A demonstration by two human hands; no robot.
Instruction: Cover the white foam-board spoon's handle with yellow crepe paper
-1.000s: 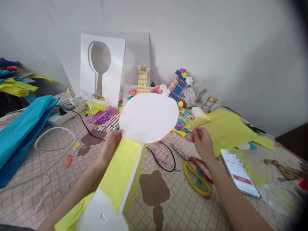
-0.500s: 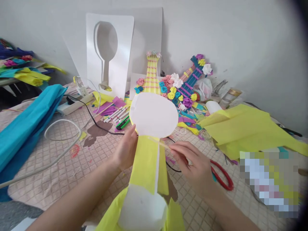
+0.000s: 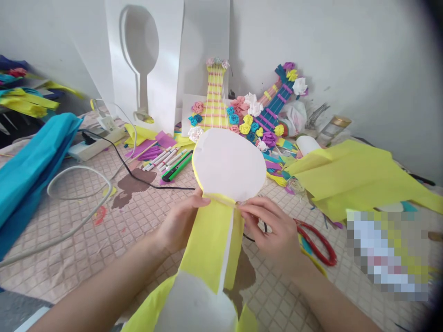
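A white board cutout [image 3: 228, 161] has a rounded head, with yellow paper [image 3: 207, 240] around its narrow neck and a white strip showing along the neck. My left hand [image 3: 180, 221] grips its left side where head and neck meet, thumb on the front. Across that junction lies a thin pale strip [image 3: 221, 199]. The fingers of my right hand [image 3: 272, 226] are pinched together at the strip's right end. At the bottom, the wider white part [image 3: 194, 304] of the cutout has loose yellow paper on both sides.
Red-handled scissors [image 3: 321, 244] lie to the right, near yellow sheets [image 3: 353, 175]. A green cutter [image 3: 177, 166], markers [image 3: 161, 159] and a power strip [image 3: 97, 143] are on the left. Flower-decorated paper instruments [image 3: 216, 101] and a board with a cut-out hole [image 3: 169, 69] stand behind.
My right hand has moved slightly up and left, bringing the pale strip flat across the junction. My left thumb now rests on the front. The cutout's head has shifted slightly right.
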